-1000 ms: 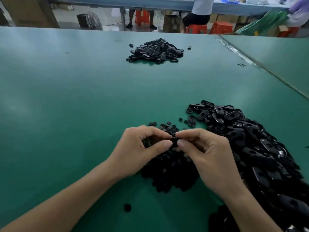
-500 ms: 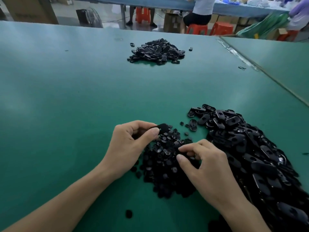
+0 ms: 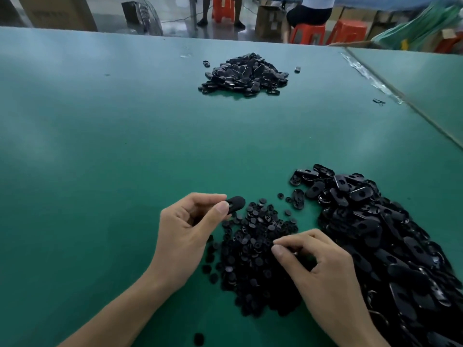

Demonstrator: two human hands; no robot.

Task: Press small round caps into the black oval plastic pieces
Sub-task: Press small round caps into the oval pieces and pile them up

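Now, starting at the left: my left hand [image 3: 190, 236] pinches one black oval piece [image 3: 235, 203] between thumb and forefinger. It holds the piece off the green table [image 3: 100, 171], above the far left edge of the cap heap. Far behind it, well apart, lies a far pile of oval pieces [image 3: 244, 75], which I take to be the finished ones. Just right of the held piece spreads the heap of small round caps [image 3: 253, 246]. My right hand [image 3: 325, 271] sits on that heap's right side with thumb and forefinger drawn together among the caps. Everything there is black on black, so I cannot tell whether a cap is actually caught between them. Further right, the big heap of oval pieces [image 3: 375, 234], many with open holes showing, runs beside the cap heap.

What could go wrong, as I judge it:
- The right pinch may lift two caps or none, since they lie tangled.
- A cap picked wrong side up won't seat.
- The left grip is only at the piece's end, so pressing could twist it loose.
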